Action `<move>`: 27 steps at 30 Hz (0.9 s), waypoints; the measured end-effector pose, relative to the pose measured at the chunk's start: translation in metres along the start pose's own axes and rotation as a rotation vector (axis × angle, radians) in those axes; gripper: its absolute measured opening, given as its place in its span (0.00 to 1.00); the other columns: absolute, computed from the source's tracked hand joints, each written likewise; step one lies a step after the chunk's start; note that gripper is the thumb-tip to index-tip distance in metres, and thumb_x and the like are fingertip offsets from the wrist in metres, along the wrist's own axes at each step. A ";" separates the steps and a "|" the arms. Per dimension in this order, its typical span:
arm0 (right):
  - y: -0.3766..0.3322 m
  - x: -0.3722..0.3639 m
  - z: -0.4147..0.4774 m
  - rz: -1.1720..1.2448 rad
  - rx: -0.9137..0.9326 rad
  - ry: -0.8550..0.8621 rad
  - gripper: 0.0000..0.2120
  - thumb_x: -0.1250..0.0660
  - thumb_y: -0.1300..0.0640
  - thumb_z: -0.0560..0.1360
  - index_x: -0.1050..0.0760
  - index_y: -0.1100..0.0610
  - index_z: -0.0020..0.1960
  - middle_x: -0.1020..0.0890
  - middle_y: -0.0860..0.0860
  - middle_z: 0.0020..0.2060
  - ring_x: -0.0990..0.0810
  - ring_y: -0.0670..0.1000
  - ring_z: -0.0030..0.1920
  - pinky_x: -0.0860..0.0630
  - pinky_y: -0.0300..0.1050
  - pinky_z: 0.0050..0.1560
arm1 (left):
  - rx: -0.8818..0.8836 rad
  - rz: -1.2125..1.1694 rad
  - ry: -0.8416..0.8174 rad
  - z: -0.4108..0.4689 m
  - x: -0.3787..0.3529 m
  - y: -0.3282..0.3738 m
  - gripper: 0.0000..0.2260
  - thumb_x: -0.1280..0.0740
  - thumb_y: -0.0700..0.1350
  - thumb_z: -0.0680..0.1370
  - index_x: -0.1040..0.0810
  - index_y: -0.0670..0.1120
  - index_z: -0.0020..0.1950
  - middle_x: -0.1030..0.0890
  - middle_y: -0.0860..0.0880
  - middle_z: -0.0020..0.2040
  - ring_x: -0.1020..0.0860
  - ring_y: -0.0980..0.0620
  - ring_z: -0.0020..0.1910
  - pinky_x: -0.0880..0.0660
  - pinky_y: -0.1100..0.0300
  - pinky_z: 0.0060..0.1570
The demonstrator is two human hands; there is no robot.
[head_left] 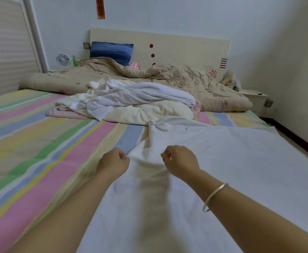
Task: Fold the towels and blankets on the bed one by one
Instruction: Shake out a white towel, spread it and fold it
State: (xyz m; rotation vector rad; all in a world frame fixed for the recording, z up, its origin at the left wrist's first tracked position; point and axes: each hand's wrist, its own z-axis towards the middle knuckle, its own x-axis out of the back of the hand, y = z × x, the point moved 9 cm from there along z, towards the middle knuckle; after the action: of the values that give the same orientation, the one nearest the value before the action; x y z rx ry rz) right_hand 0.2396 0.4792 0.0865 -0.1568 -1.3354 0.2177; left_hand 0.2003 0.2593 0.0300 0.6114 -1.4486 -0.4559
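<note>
Pinching the white towel [222, 170] between thumb and fingertips, the left grip [113, 163] is clamping onto the cloth's left edge. The right grip [181, 161], just at 3 o'clock from it, is curling thumb and forefinger together on the same towel. A raised fold of cloth is standing between the two. A silver bangle [215, 196] is sitting on the right forearm.

The white towel is lying spread over the near right part of the bed [40, 143], reaching from the hands out toward 3 o'clock and down to 6 o'clock, with its far end bunching up at 12 o'clock. The bed's striped sheet is showing bare toward 9 o'clock.

Farther along at 12 o'clock, a loose pile of white, cream and pink towels and blankets [131, 99] is lying in a heap. Behind it a beige quilt [167, 75] is stretching across the bed below the headboard [167, 46]. A blue pillow [111, 52] is leaning against the headboard at about 11 o'clock, with a small fan [63, 59] standing to its left. A nightstand [255, 97] is sitting at 2 o'clock.
</note>
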 end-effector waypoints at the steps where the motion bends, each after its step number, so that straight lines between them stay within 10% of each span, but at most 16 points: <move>1: 0.000 -0.002 0.021 0.004 0.004 0.012 0.14 0.42 0.48 0.79 0.21 0.54 0.53 0.19 0.50 0.49 0.23 0.54 0.51 0.26 0.46 0.49 | -0.017 -0.058 -0.021 0.017 -0.007 0.006 0.07 0.34 0.51 0.77 0.25 0.50 0.52 0.21 0.53 0.52 0.23 0.50 0.51 0.25 0.56 0.51; 11: 0.016 -0.031 0.175 0.005 -0.027 0.089 0.13 0.42 0.58 0.77 0.23 0.52 0.58 0.22 0.51 0.53 0.24 0.53 0.53 0.27 0.45 0.49 | 0.058 -0.413 -0.240 0.140 -0.077 0.042 0.09 0.31 0.48 0.75 0.20 0.48 0.54 0.18 0.49 0.52 0.20 0.48 0.53 0.23 0.56 0.56; 19: 0.022 -0.088 0.252 -0.053 -0.004 0.110 0.12 0.42 0.52 0.79 0.25 0.54 0.59 0.23 0.53 0.54 0.29 0.56 0.59 0.28 0.49 0.52 | 0.181 -0.697 -0.404 0.182 -0.114 0.027 0.08 0.38 0.39 0.79 0.18 0.39 0.50 0.17 0.45 0.36 0.21 0.53 0.26 0.25 0.65 0.26; 27: 0.004 -0.114 0.289 -0.393 -0.029 -0.032 0.08 0.38 0.57 0.78 0.25 0.57 0.54 0.21 0.55 0.54 0.23 0.56 0.55 0.33 0.45 0.45 | 0.087 -0.707 -0.458 0.180 -0.107 0.039 0.10 0.41 0.39 0.81 0.20 0.42 0.53 0.16 0.46 0.40 0.20 0.54 0.29 0.25 0.66 0.26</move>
State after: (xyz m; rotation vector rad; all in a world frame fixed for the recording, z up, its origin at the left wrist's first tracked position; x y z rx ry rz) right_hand -0.0667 0.4517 0.0438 0.0868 -1.3727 -0.1320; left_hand 0.0096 0.3365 -0.0247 1.1494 -1.6607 -1.1477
